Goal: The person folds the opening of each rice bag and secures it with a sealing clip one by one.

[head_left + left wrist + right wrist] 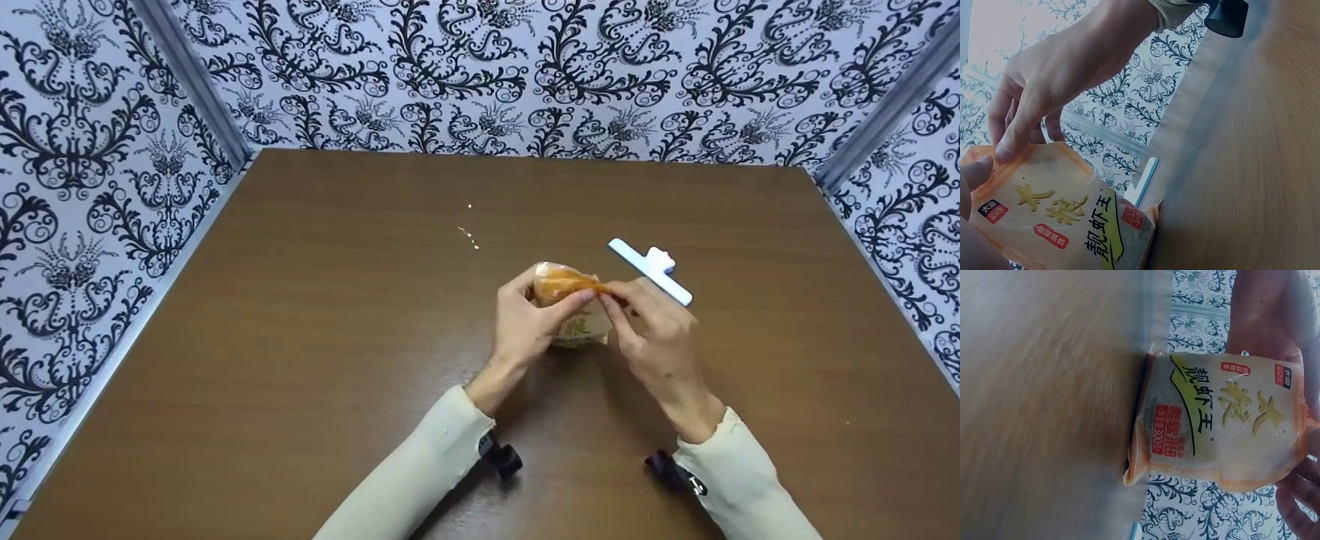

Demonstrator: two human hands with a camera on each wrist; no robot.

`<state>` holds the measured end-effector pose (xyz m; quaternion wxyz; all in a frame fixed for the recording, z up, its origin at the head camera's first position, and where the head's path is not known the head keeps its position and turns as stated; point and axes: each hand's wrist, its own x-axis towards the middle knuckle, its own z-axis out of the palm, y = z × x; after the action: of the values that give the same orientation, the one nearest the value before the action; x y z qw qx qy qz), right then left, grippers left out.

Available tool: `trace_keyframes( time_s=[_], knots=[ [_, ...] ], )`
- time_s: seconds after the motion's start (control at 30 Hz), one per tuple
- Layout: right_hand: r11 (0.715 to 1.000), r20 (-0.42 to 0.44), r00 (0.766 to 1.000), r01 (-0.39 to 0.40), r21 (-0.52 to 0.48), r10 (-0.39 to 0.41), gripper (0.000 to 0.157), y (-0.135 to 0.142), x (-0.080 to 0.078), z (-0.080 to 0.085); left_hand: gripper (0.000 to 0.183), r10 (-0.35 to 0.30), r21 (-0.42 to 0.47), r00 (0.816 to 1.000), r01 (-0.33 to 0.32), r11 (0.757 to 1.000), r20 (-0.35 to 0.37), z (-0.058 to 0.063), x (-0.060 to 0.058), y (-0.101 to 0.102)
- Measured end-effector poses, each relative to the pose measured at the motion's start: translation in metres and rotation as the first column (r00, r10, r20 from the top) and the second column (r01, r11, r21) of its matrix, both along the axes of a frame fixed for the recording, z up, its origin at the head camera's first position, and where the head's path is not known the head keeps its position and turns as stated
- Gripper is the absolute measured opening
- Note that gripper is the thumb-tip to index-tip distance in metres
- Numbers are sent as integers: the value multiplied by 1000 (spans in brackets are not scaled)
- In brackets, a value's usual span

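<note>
An orange-and-cream plastic food bag (574,285) with Chinese lettering stands between the two hands, its bottom at the tabletop. My left hand (525,319) wraps the bag's left side and pinches its top with the thumb. From the right, my right hand (660,326) pinches the gathered top edge between thumb and fingers. In the left wrist view the bag's printed front (1061,208) shows, with the right hand (1055,84) at its upper edge. Beyond the right hand lies a white-and-blue bag clip (649,270), partly behind the knuckles.
Small pale crumbs (470,238) lie on the brown table (337,300), beyond the bag and to its left. Patterned wall panels (465,75) with grey corner posts (199,82) enclose the table's back and sides.
</note>
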<state>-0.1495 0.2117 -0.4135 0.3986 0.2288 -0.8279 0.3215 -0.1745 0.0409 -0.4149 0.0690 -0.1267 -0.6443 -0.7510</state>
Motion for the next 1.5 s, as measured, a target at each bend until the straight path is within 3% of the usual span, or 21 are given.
trace_keyframes(
  time_s=[0.17, 0.93, 1.3, 1.4, 1.5],
  knots=[
    [995, -88, 995, 44, 91, -35, 6, 1, -1, 1, 25, 11, 3, 1000, -11, 1000, -16, -1, -1, 0],
    [970, -217, 976, 76, 231, -25, 7, 3, 2, -1, 21, 17, 37, 1000, -17, 999, 5, -2, -3, 1],
    [980, -215, 977, 47, 194, -5, 7, 3, 0, -2, 22, 39, 22, 999, -39, 999, 24, -3, -2, 1],
    [988, -160, 987, 47, 150, -22, 9, 3, 1, -3, 21, 33, 23, 999, -34, 999, 26, -4, -2, 1],
    [997, -46, 998, 36, 63, -33, 11, 2, 1, -3, 22, 24, 23, 999, -25, 999, 34, -4, -3, 2]
  ],
)
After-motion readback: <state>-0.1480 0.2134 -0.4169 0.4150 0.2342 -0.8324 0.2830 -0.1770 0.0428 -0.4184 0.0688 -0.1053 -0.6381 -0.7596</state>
